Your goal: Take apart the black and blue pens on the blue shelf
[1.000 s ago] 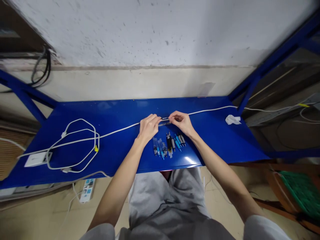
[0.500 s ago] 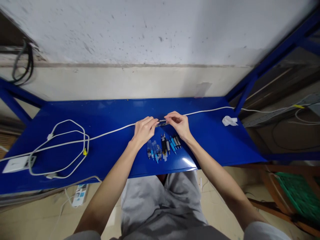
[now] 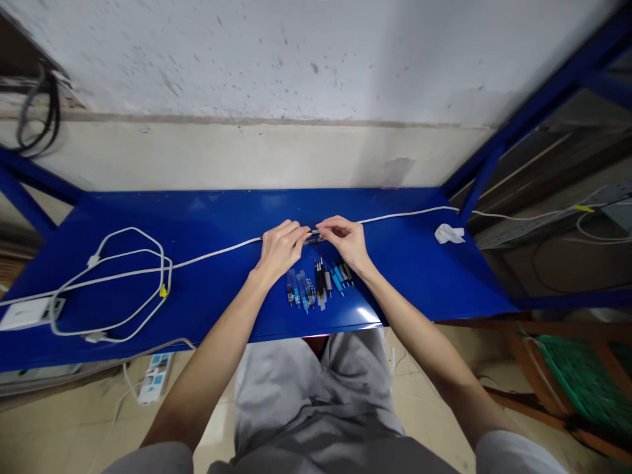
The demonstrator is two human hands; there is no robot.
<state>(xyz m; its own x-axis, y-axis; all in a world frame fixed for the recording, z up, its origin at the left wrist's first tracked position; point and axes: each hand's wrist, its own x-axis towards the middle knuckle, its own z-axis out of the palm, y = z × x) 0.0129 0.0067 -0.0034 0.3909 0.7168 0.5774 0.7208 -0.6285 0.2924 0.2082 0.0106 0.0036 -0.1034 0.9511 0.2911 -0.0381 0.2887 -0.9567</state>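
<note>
My left hand [image 3: 283, 246] and my right hand [image 3: 347, 242] meet over the blue table, fingertips pinched at opposite ends of a thin dark pen part [image 3: 315, 232]. Fingers cover most of it. Just below lies another slim pen piece [image 3: 314, 241], partly hidden. Nearer my body, several clear pen barrels with blue or dark ends [image 3: 301, 289] lie on the left. Several thin dark refills [image 3: 320, 280] are beside them, then a grey piece [image 3: 328, 282], and several blue and grey pen pieces [image 3: 340, 276] on the right.
A white cable [image 3: 217, 252] runs across the blue table [image 3: 415, 263] behind my hands. On the left are its loop [image 3: 129, 229] and a white box [image 3: 24, 315]; crumpled tissue [image 3: 449, 234] lies on the right. A wall [image 3: 271, 155] stands behind, blue frame posts [image 3: 476, 184] at the sides.
My right hand's fingertips have come closer to my left hand's, narrowing the gap along the pen part. The whole view has shifted slightly; the pen pieces on the table look unchanged.
</note>
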